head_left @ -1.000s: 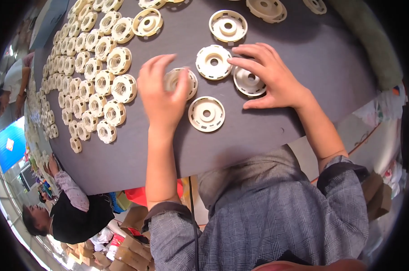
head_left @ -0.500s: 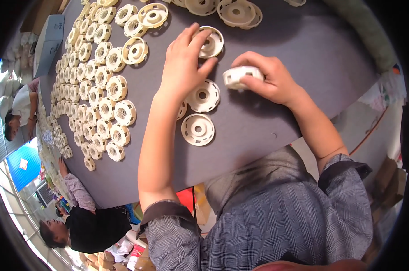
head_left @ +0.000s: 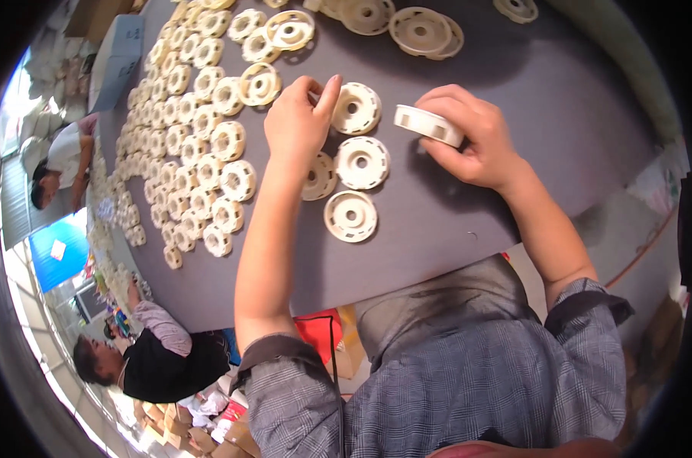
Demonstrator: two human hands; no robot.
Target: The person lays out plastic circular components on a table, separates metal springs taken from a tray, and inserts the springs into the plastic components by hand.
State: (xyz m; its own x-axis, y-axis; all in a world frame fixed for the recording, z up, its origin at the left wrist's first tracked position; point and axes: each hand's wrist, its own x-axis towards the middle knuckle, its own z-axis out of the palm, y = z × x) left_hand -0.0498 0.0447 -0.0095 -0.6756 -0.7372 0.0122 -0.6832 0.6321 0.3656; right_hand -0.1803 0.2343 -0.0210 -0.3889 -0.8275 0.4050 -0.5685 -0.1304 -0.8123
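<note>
My right hand [head_left: 472, 137] grips a white slotted plastic disc [head_left: 428, 125], thumb below and fingers above, its notched rim tilted above the table. My left hand [head_left: 300, 114] is closed with its fingers curled. What it may hold is hidden. Just right of its thumb lies a cream disc with a centre hole [head_left: 356, 108]. Below that are a second disc [head_left: 363, 162] and a third disc [head_left: 351, 216], flat on the table. Another disc [head_left: 319, 177] is partly covered by my left wrist.
Many cream slotted rings [head_left: 227, 141] crowd the left of the grey table [head_left: 468, 214]. Larger discs [head_left: 421, 31] overlap at the far side, with a single disc [head_left: 516, 9] farther right. Two other people are at the left, one in a black vest [head_left: 166, 366]. A blue-grey box [head_left: 118, 61] stands far left.
My left hand has drawn back left from the upper disc and its fingers have curled. My right hand still holds its disc, now tilted differently. The whole view has shifted slightly.
</note>
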